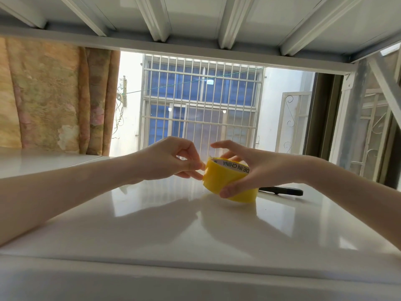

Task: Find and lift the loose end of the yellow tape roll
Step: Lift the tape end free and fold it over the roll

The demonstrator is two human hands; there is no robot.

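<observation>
Yellow tape roll [230, 181], light and rigid, steadied in the right hand [258, 168] while left hand [173, 159] fingertips pinch its thin, clingy end at the near edge

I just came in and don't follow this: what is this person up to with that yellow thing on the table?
A person is working on a yellow tape roll over a glossy white table. Their right hand grips the roll, thumb on the near side and fingers over the top. Their left hand pinches at the roll's left edge, where a bit of tape looks slightly raised, likely the loose end. A dark object lies on the table behind the roll.
</observation>
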